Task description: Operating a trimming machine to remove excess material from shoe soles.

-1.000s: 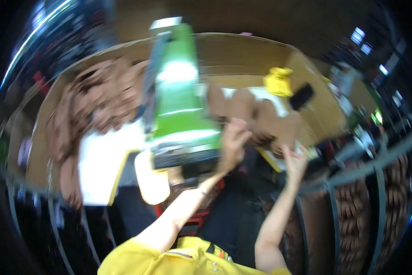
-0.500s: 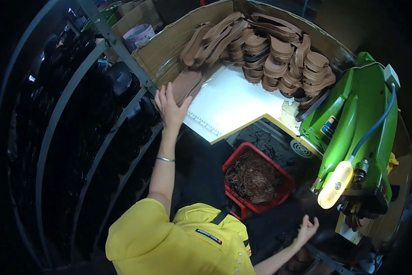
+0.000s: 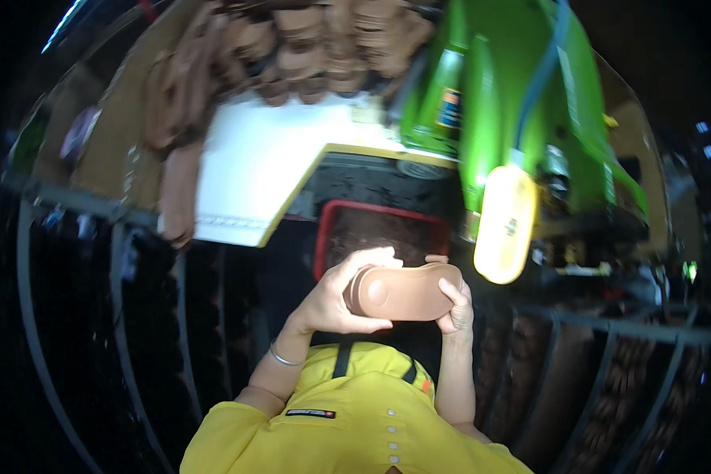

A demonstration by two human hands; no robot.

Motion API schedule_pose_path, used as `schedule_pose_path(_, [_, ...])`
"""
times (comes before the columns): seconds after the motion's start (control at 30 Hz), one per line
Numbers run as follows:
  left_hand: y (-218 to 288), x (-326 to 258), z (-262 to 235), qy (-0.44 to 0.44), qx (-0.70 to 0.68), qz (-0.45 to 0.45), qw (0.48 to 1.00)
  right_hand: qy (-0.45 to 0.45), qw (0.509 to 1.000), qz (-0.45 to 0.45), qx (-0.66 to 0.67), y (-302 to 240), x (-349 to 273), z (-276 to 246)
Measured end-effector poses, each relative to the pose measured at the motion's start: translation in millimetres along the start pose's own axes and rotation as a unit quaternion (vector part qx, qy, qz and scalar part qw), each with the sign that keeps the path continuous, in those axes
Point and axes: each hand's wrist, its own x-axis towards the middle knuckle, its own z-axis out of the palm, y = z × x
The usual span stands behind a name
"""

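Observation:
A small stack of brown shoe soles (image 3: 407, 294) is held level in front of my body, above the red bin. My left hand (image 3: 335, 299) grips its left end, thumb at the near side and fingers over the far side. At the other end my right hand (image 3: 456, 306) is closed round it, thumb pressed on the top face. Layered edges show at the left end, but I cannot tell how many soles there are. Another brown sole (image 3: 181, 189) lies at the left edge of the white work surface (image 3: 252, 158).
Piles of brown soles (image 3: 300, 47) line the back by a cardboard wall (image 3: 126, 118). To the right stands a green machine (image 3: 482, 95) with a lit yellow lamp (image 3: 505, 225). A red bin (image 3: 321, 237) of brown scraps sits below. Metal racks (image 3: 624, 332) flank me.
My left hand has left the sole at the table's left side and come to my front. The right hand has come up, and both now hold brown soles. The view has swung right.

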Motion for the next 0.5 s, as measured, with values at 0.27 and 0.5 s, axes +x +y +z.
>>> schedule_pose_path(0.27, [-46.5,51.2,117.2,0.017,-0.127,-0.096,0.987,0.099,0.992,-0.062,0.045,26.3,-84.8,-52.5])
schedule_pose_path(0.5, [-57.0,54.4,114.1,0.13,-0.031,-0.035,0.99,0.038,0.996,-0.051,-0.068,21.2,-83.9,-31.3])
